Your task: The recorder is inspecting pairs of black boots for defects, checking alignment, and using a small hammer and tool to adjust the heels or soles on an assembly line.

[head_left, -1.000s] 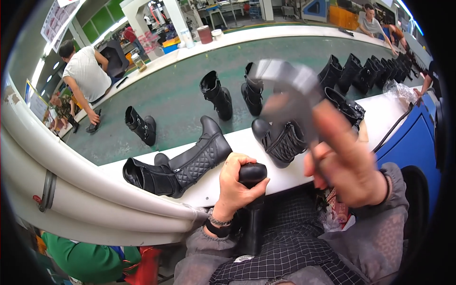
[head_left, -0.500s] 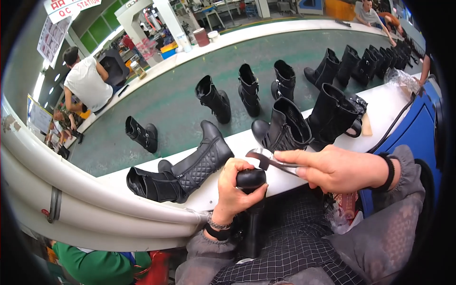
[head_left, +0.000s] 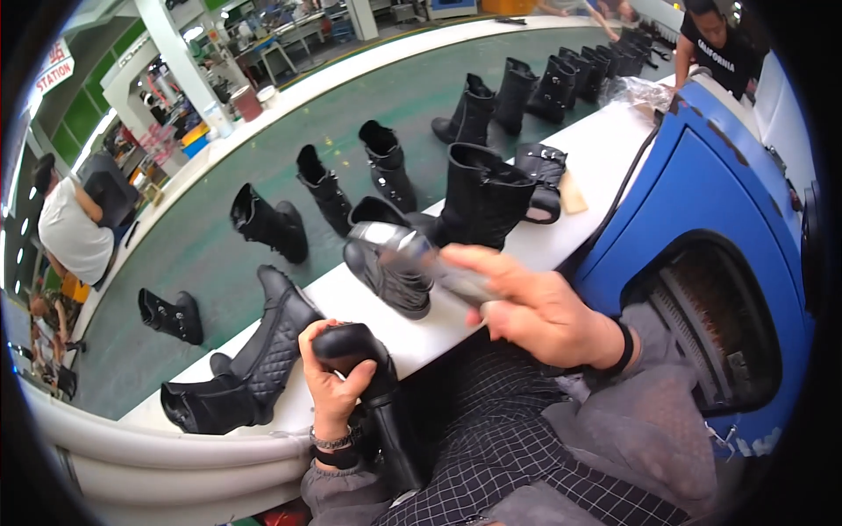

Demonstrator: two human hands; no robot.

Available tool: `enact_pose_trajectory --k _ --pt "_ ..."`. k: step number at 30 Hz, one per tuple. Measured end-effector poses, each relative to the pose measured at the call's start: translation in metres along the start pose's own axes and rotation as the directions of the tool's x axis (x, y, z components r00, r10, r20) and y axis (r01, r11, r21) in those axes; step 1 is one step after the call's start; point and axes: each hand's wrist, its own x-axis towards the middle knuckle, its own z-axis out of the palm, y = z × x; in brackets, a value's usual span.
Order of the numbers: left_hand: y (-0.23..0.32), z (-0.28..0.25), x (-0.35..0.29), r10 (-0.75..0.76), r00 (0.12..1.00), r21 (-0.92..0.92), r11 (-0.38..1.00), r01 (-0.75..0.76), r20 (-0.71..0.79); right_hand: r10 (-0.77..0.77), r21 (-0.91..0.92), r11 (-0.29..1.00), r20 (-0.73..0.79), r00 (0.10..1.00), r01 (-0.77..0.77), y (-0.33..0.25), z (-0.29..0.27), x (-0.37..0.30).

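Black boot [head_left: 386, 412], just one, occupies the left hand [head_left: 333, 390].

gray sleeves [head_left: 618, 425], thin, puffy | left wrist [head_left: 331, 427]: bumpy gray bracelet [head_left: 333, 439], black band [head_left: 338, 458] | right wrist [head_left: 607, 342]: thin black band [head_left: 627, 345] | lap: black cloth [head_left: 491, 408], white line squares

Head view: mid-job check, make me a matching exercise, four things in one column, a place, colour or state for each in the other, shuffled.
Things:
1. left hand
2. metal tool
3. clear plastic
4. machine

Places, colours, states:
A. blue, on the right side
B. gripping a black boot
C. beside a person in a black shirt
D. blurred, in the right hand

Pairs: 1-B, 2-D, 3-C, 4-A
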Motion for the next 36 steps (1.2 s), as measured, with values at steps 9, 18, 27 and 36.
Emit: enact_pose_trajectory --k 9,18,27,36 --pt "-0.022 0.004 0.013 -0.237 0.936 -0.273 0.948 0.164 -0.260 0.170 -0.150 0.921 -0.677 0.716 -0.360 0.077 -0.049 -0.060" --pt "-0.047 -0.001 0.019 -0.372 0.831 -0.196 0.928 0.317 -0.413 -0.205 -0.814 0.501 -0.441 0.874 -0.293 0.122 -0.037 -0.013" --pt "-0.066 -0.005 0.023 -0.061 0.883 0.615 0.696 0.371 -0.465 -0.087 -0.217 0.976 -0.351 0.932 0.010 0.065 0.027 0.015" --pt "-0.071 -0.009 0.002 0.098 0.904 0.716 0.648 0.260 -0.417 -0.281 0.021 0.947 -0.430 0.858 0.320 0.078 0.064 0.034"
